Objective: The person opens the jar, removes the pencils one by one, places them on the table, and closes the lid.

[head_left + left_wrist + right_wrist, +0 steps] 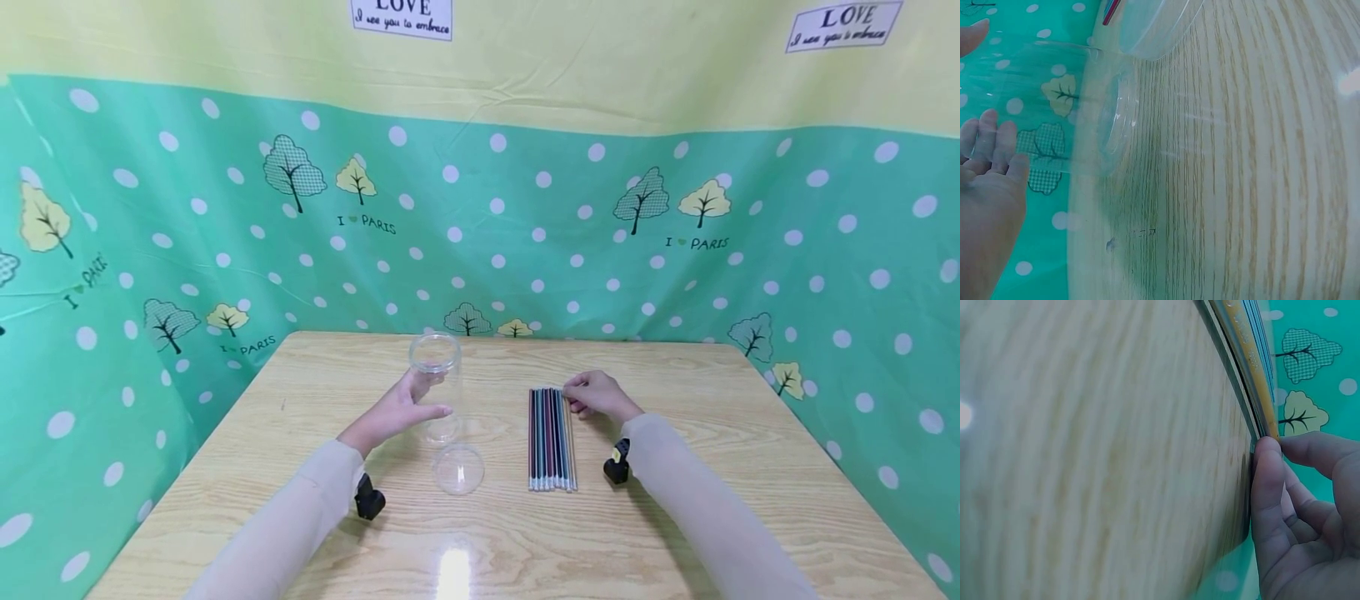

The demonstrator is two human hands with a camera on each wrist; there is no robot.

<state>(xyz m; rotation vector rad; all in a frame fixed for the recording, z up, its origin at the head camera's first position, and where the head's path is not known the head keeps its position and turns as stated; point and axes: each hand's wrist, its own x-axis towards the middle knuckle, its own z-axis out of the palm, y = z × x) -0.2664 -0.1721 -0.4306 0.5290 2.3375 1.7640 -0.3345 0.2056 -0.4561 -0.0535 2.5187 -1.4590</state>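
A clear cylindrical jar (448, 398) stands upright on the table, its mouth uncovered. My left hand (401, 410) holds it from the left side, thumb in front and fingers behind; in the left wrist view the fingers show through the jar's clear wall (1116, 119). Just in front of the jar lies a round transparent lid (458, 471). To the right, several dark and striped pencils (546, 442) lie side by side in a row. At the row's right edge, my right hand (597, 394) pinches the far end of a yellow pencil (1251, 362) between thumb and index finger.
The wooden table (675, 533) ends at a green and yellow patterned curtain (480, 225) behind and at both sides. A black wrist camera (369, 498) hangs by the left sleeve and another camera (617, 467) by the right.
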